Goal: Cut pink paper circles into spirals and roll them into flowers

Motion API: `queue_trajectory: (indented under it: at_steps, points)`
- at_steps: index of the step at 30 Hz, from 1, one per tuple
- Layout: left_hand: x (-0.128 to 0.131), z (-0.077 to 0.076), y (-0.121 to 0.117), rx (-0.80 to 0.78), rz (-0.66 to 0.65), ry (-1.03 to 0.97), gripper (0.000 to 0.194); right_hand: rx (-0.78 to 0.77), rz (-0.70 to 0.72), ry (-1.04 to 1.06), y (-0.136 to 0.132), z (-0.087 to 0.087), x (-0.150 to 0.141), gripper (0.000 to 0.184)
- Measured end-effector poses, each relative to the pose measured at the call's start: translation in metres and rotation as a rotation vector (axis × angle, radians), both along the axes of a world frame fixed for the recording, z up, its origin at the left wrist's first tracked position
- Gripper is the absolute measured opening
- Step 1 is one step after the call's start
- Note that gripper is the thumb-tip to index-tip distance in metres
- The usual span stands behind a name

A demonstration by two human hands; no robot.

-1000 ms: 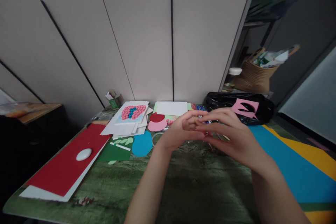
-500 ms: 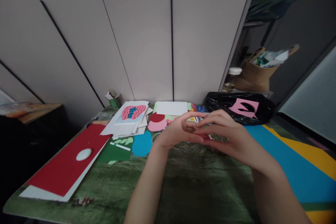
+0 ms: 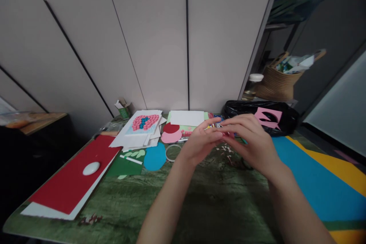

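Note:
My left hand and my right hand meet in the air above the middle of the green table. Their fingertips press together in a pinch around a tiny reddish piece that I cannot make out clearly. Small paper scraps lie on the cloth just below them. A tape ring and a blue paper oval sit left of my left wrist.
A red sheet with a white oval object lies at left. White cards with a pink and blue bead pattern sit at the back. A black bag with a pink cutout, blue and yellow sheets and a basket are at right.
Both hands have lifted slightly and shifted away from me, staying pinched together. The tape ring and scraps beneath them have come into view.

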State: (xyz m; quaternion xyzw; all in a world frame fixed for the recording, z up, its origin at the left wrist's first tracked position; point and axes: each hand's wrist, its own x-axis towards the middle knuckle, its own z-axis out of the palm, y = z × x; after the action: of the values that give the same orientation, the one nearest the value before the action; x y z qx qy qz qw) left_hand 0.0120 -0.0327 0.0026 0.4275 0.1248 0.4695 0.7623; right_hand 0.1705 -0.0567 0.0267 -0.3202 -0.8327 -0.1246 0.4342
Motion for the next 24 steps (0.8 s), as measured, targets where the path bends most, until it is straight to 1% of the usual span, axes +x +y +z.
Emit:
queue_trajectory:
  at_steps: [2,4,8,11,13,15,19,24]
  points:
    - [0.002,0.0,-0.001,-0.025,-0.021,-0.057,0.045,0.042,-0.014,0.028,0.001,-0.002,-0.003,0.017]
    - [0.002,0.0,-0.002,-0.009,0.005,-0.061,0.044,0.051,-0.019,0.043,0.001,-0.002,-0.005,0.018]
    - [-0.001,0.002,-0.002,0.077,0.072,0.021,0.047,0.053,-0.023,0.026,-0.001,-0.001,-0.005,0.022]
    - [-0.004,0.003,0.0,0.127,0.102,0.089,0.047,0.069,-0.027,0.009,-0.003,0.001,-0.003,0.022]
    - [-0.008,0.004,0.0,0.142,0.096,0.135,0.048,0.077,-0.021,0.005,-0.004,0.002,-0.002,0.019]
    - [-0.012,0.005,0.001,0.16,0.062,0.182,0.05,0.073,0.003,-0.002,-0.006,0.003,-0.001,0.017]
    - [-0.022,0.009,0.0,0.243,0.015,0.3,0.051,0.014,0.064,-0.048,-0.01,0.006,-0.002,0.017]
    - [-0.035,0.014,-0.001,0.392,-0.026,0.514,0.058,-0.147,0.133,-0.131,-0.013,0.007,-0.002,0.013]
